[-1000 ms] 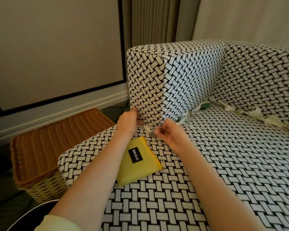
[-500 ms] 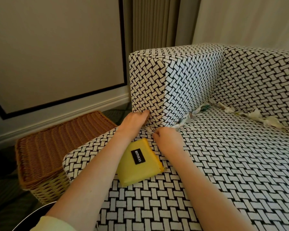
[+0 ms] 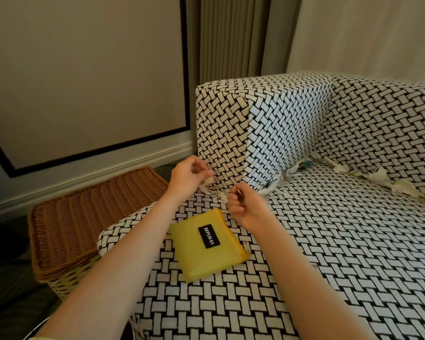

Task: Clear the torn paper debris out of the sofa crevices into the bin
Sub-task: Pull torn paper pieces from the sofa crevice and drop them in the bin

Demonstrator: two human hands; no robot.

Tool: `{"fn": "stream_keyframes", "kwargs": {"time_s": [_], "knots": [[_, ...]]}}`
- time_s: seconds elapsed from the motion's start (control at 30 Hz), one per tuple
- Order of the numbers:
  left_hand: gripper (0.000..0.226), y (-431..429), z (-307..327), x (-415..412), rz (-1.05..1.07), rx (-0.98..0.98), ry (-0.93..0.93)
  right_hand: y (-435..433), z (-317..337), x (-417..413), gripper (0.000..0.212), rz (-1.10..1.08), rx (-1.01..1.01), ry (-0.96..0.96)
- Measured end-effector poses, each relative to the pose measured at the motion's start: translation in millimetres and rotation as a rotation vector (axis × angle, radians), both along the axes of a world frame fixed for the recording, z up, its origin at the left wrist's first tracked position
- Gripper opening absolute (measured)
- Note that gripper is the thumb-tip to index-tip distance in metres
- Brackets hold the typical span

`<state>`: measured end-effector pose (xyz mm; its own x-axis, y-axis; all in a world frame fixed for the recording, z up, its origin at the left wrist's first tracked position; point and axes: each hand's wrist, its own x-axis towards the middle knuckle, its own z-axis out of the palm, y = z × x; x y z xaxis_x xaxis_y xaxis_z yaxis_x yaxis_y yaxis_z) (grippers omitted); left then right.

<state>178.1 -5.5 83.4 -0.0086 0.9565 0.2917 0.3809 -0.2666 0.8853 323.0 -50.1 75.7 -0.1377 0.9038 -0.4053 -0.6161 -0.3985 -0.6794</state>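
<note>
Torn paper scraps (image 3: 284, 176) line the crevice between the black-and-white woven sofa seat (image 3: 329, 241) and the armrest (image 3: 275, 123), and more scraps (image 3: 388, 179) run along the backrest crevice. My left hand (image 3: 188, 176) pinches a small pale scrap (image 3: 208, 180) at the armrest's front corner. A few scraps (image 3: 212, 191) lie on the seat just below it. My right hand (image 3: 242, 204) is curled into a fist beside the armrest corner, with a small scrap showing at its fingertips.
A yellow pouch with a black label (image 3: 206, 244) lies on the seat between my forearms. A wicker basket (image 3: 84, 217) stands on the floor left of the sofa. Wall, skirting board and curtain are behind.
Both hands have lifted away from the crevice at the armrest's front corner. My left hand now holds a pale scrap clear of the seat.
</note>
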Motion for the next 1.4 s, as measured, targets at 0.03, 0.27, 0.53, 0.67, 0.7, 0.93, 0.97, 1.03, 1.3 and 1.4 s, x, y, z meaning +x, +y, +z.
{"fn": "stream_keyframes", "kwargs": {"time_s": [0.03, 0.27, 0.53, 0.67, 0.7, 0.93, 0.97, 1.03, 1.3, 1.4], "knots": [[0.017, -2, 6, -2, -0.027, -0.013, -0.069, 1, 1, -5, 0.021, 0.006, 0.009, 0.027], [0.017, -11, 25, -1, -0.262, -0.155, 0.053, 10, -1, -20, 0.054, 0.012, 0.004, 0.159], [0.012, 5, -1, 4, -0.052, -0.072, 0.308, 14, -3, -9, 0.023, 0.056, -0.115, 0.173], [0.017, 8, -18, 12, 0.022, -0.067, 0.536, 11, -1, -8, 0.020, 0.092, -0.075, 0.071], [0.023, 6, -19, 15, 0.037, -0.071, 0.587, 10, 0, -9, 0.018, 0.099, -0.064, 0.053], [0.032, 2, -9, 26, 0.049, 0.076, 1.010, 8, -2, -8, 0.019, 0.088, -0.029, -0.030], [0.032, 3, -9, 25, 0.040, 0.104, 1.058, 7, -2, -7, 0.020, 0.084, -0.023, -0.033], [0.035, 1, -8, 24, 0.008, 0.179, 1.166, 5, -1, -7, 0.021, 0.055, -0.028, -0.013], [0.017, -10, 16, 15, -0.049, 0.123, 0.439, 1, 5, -15, 0.033, -0.020, -0.008, 0.012], [0.036, -15, 34, 13, -0.239, -0.074, 0.270, 1, 5, -17, 0.036, -0.043, -0.017, 0.067]]}}
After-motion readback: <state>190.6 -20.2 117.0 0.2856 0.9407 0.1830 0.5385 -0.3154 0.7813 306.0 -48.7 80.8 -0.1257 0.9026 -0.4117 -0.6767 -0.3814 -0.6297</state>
